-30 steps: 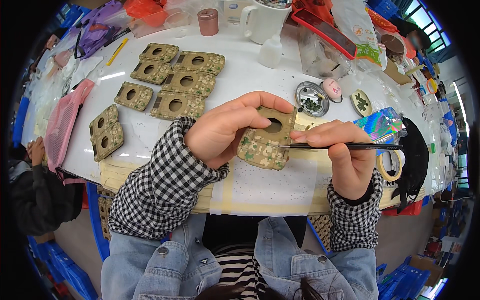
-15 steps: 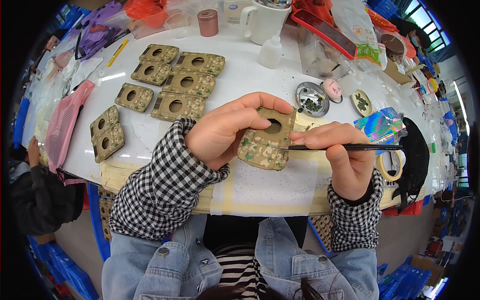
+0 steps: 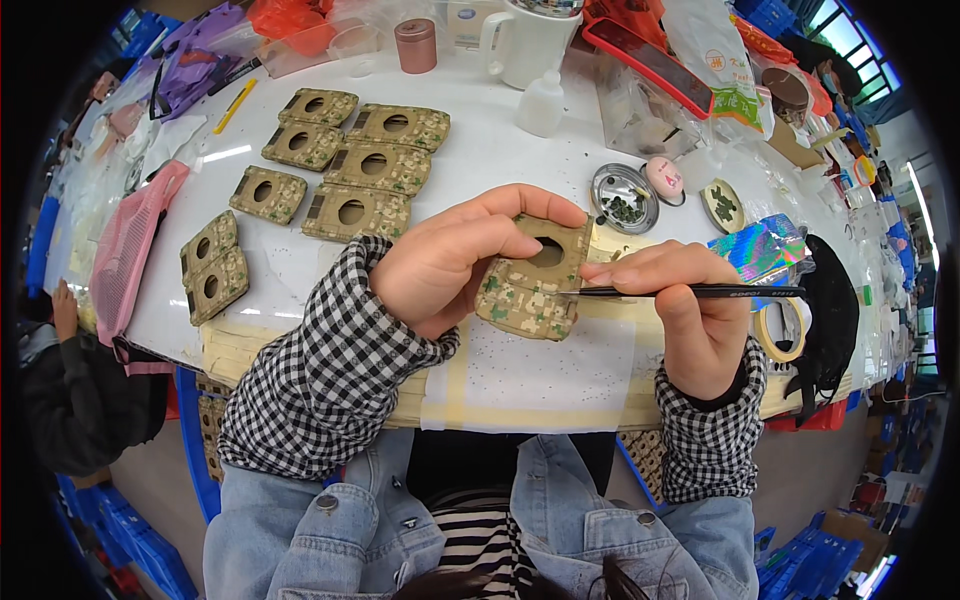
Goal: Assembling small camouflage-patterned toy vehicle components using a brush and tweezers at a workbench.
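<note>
My left hand (image 3: 445,255) holds a camouflage model tank hull (image 3: 525,308), its round hole near the thumb. The fingers wrap over its far edge and left side. In my right hand (image 3: 690,310), black tweezers (image 3: 735,292) are pinched between thumb and fingers. Their tips reach the right part of the hull, just below the hole; whether they touch it or grip a scrap I cannot make out. A round metal dish (image 3: 597,212) with dark green bits lies beyond my right hand. Several similar camouflage hulls (image 3: 375,165) are set out at the left, each with a round hole.
White paper (image 3: 520,385) edged with yellow tape lies below my hands, dotted with specks. Tape roll (image 3: 797,345), black pouch (image 3: 835,310) and iridescent packet (image 3: 755,250) sit at the right. A white bottle (image 3: 541,105) and mug (image 3: 540,45) stand behind; a pink mesh bag (image 3: 135,245) lies left.
The tweezers have shifted very slightly at the hull, and their angle has turned a little. My left hand and the hull stay in place. At the far left, another person's hand has moved slightly.
</note>
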`<state>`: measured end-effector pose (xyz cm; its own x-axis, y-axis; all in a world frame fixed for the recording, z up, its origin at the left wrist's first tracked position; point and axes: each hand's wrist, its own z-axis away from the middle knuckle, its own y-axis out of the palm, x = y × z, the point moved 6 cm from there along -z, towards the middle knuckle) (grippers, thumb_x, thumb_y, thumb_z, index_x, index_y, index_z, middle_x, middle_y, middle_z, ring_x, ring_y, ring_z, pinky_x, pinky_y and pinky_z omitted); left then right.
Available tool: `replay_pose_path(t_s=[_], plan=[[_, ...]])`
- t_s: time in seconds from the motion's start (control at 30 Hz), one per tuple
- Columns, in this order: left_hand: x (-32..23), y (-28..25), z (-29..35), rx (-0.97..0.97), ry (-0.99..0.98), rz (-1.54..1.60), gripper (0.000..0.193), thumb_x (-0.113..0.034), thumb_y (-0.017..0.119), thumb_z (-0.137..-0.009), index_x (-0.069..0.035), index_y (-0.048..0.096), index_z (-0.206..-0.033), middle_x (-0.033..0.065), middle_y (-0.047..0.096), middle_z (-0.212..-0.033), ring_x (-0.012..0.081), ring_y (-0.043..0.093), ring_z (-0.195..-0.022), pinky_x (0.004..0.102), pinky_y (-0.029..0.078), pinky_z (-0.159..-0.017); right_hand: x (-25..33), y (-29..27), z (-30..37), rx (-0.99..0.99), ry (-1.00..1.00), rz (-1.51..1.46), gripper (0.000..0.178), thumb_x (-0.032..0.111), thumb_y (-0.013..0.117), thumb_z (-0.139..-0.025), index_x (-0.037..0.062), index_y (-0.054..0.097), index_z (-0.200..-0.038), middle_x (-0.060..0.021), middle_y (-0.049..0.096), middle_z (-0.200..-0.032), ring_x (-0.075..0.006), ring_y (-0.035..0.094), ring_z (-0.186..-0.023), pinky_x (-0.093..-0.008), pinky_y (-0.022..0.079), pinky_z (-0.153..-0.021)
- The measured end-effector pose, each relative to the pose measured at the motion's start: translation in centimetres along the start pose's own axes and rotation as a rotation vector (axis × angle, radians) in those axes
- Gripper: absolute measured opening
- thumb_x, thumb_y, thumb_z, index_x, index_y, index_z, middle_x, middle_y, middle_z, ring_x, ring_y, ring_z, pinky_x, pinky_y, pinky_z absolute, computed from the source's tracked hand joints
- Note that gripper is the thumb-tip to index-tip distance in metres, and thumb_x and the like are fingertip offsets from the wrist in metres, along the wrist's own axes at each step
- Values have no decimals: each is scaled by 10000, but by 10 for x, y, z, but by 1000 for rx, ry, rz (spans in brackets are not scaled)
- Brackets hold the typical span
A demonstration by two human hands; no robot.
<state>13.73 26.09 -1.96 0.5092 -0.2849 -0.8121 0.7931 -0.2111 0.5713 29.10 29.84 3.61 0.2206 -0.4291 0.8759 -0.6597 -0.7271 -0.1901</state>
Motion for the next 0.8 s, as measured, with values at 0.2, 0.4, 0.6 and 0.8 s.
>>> replay_pose_path(t_s=[0.2, 0.4, 0.6, 0.8], plan=[[1, -1, 0, 7, -8, 3, 416, -98, 382, -895, 1, 411, -1299, 196, 557, -1216, 265, 613, -1051, 434, 544, -873, 0, 0, 0, 1, -1, 13, 204, 133, 539, -950, -39, 643, -991, -168, 683, -983, -220, 651, -942, -314, 496, -846], [1, -2, -1, 2, -2, -2, 421, -102, 385, -894, 1, 408, -1302, 193, 555, -1218, 265, 613, -1047, 434, 544, -872, -1, 0, 0, 9, 6, 17, 213, 143, 533, -957, -37, 641, -993, -166, 681, -983, -217, 646, -954, -314, 492, -858], [2, -1, -1, 1, -7, 10, 420, -103, 386, -892, 0, 414, -1298, 193, 555, -1220, 264, 612, -1048, 437, 545, -870, -1, 0, 1, -2, 9, -36, 219, 144, 521, -964, -46, 627, -993, -164, 669, -978, -233, 645, -970, -322, 491, -871], [1, -1, -1, -7, -6, 4, 419, -103, 385, -890, 0, 418, -1294, 196, 556, -1218, 264, 614, -1045, 433, 546, -869, 0, 0, 0, 9, -1, 4, 214, 139, 529, -961, -46, 631, -995, -167, 672, -986, -229, 648, -964, -325, 494, -870]])
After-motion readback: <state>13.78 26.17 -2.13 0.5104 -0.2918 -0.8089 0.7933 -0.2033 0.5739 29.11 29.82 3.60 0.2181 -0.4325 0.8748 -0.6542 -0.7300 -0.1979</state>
